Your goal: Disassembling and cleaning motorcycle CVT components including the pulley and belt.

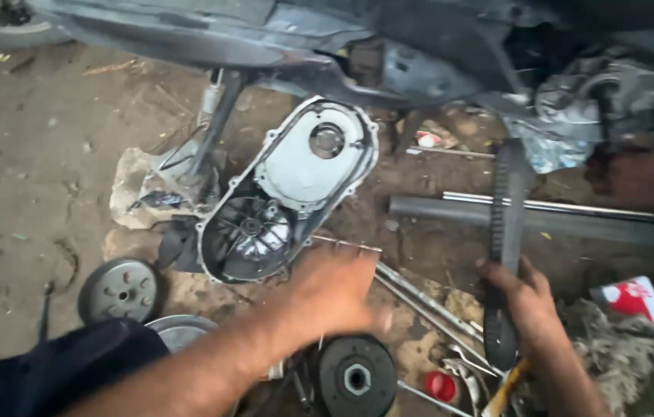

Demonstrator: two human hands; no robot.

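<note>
While the right hand [526, 303] is clamped around a toothed drive belt [504, 224], the left hand [327, 297] is held loosely open, blurred, over dirt beside the engine cover [296, 185]; a clutch pulley [356, 377] lies beneath.

Bare, packed dirt floor [25, 193] is spreading out under dim daylight, darkening along its top edge beneath a vehicle's underside [188, 35]; torn cardboard [130, 193] is lying flat on it.

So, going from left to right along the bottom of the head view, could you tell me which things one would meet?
Round metal pulley → left hand → black clutch drum → red cap → right hand, gripping the toothed drive belt → red and white packet.
</note>
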